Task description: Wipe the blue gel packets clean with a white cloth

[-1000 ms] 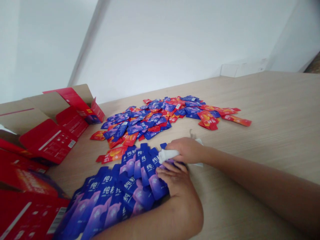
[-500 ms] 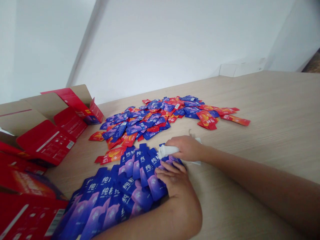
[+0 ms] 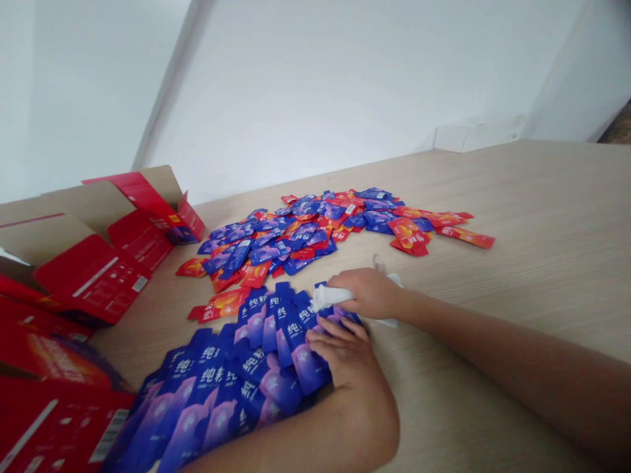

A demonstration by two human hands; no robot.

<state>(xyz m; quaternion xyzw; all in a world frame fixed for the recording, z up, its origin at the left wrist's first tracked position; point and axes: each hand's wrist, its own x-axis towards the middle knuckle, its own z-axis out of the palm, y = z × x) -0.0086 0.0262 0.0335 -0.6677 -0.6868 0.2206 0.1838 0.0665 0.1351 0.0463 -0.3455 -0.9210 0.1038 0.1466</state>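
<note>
Pressing on a fanned row of blue-purple foil sachets (image 3: pixel 276 368), the left hand (image 3: pixel 340 358) lies with curled fingers, grip unclear, while the right hand (image 3: pixel 367 293) closes narrowly around a crumpled white cloth (image 3: pixel 330 297), near a scattered heap of red and blue sachets (image 3: pixel 315 230) on a pale wooden table (image 3: pixel 542 263).

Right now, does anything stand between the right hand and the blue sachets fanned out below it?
Yes, but only the white cloth gripped in the right hand: it lies between the fingers and the top of the blue sachets. The left hand rests on the sachets just below, not in the way.
</note>
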